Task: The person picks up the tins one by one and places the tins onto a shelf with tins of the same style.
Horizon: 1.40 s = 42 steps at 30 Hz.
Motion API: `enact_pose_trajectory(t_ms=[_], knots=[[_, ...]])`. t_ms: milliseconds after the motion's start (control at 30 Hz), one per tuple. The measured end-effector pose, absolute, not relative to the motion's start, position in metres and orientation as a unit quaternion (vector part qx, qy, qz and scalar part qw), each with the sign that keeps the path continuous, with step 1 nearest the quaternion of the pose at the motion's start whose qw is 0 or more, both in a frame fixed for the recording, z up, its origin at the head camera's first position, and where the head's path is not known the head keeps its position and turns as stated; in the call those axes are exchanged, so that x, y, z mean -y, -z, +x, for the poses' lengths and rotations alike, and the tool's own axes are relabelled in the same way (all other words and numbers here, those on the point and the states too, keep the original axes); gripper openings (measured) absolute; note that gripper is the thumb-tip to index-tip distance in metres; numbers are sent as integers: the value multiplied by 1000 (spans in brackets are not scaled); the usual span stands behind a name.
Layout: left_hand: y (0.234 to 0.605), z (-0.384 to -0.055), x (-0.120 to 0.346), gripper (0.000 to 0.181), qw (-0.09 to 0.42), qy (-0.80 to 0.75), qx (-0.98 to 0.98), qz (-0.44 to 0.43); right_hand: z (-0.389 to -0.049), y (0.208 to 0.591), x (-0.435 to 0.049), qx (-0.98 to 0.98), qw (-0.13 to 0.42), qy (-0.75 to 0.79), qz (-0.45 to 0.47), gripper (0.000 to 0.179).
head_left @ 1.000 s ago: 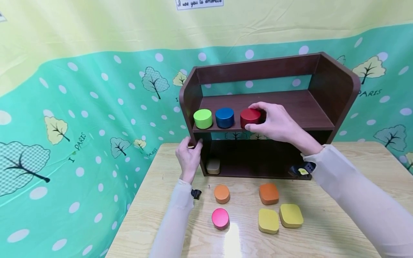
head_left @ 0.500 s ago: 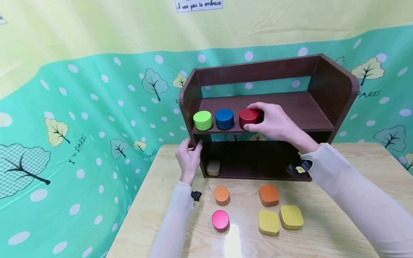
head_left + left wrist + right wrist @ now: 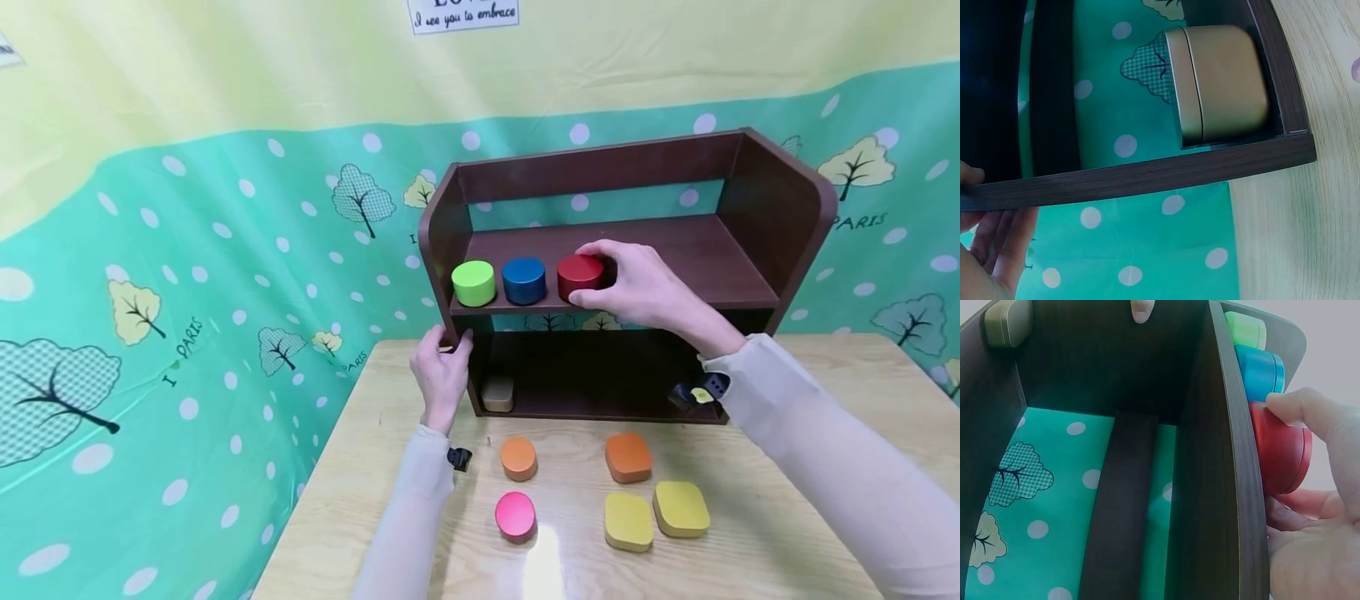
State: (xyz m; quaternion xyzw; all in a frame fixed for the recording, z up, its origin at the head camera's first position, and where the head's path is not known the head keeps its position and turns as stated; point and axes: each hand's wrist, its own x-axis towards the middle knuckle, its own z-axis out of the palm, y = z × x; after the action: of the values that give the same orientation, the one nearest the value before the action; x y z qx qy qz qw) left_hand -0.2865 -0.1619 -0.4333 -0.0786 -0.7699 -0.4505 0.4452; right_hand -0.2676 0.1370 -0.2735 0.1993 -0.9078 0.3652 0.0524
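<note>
A red round tin [image 3: 579, 278] stands on the upper board of the dark brown shelf [image 3: 600, 297]. My right hand [image 3: 637, 283] grips it, thumb at the front and fingers behind. To its left on that board are a blue round tin [image 3: 523, 282] and a lime green round tin [image 3: 473, 284]. My left hand [image 3: 439, 375] holds the front edge of the shelf's left side panel, thumb on the inner face and fingers outside, as the left wrist view shows. Below, in the lower compartment's left corner, is a gold rounded-square tin [image 3: 1229, 84].
On the wooden table [image 3: 375, 467] before the shelf lie an orange round tin [image 3: 518, 458], a pink round tin [image 3: 515, 516], an orange square tin [image 3: 628, 457] and two yellow square tins [image 3: 628, 522]. A patterned green curtain [image 3: 225, 333] hangs behind and to the left.
Both hands keep their holds, and the tins stay where they were. Only the head view has shifted slightly, so everything sits a little lower in it.
</note>
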Motion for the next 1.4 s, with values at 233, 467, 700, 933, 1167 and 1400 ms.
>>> enact_pose_trajectory(t_ms=[233,467,700,933,1167,1400], knots=[[433,-289,161,18,454,446,767,-81,-268,272,-137,910,51,-364,193,68],[431,-289,161,19,455,446,766,-81,-268,271,-137,911,54,-358,196,74],[433,-290,162,20,451,443,771,-78,-262,273,-144,910,47,-366,190,84],[434,-289,164,19,454,440,770,-79,-251,273,-150,910,50,-368,185,86],[434,-288,162,18,452,440,772,-85,-237,277,-161,908,66,-375,175,86],[433,-287,162,18,451,442,771,-82,-221,283,-165,898,81,-395,173,83]])
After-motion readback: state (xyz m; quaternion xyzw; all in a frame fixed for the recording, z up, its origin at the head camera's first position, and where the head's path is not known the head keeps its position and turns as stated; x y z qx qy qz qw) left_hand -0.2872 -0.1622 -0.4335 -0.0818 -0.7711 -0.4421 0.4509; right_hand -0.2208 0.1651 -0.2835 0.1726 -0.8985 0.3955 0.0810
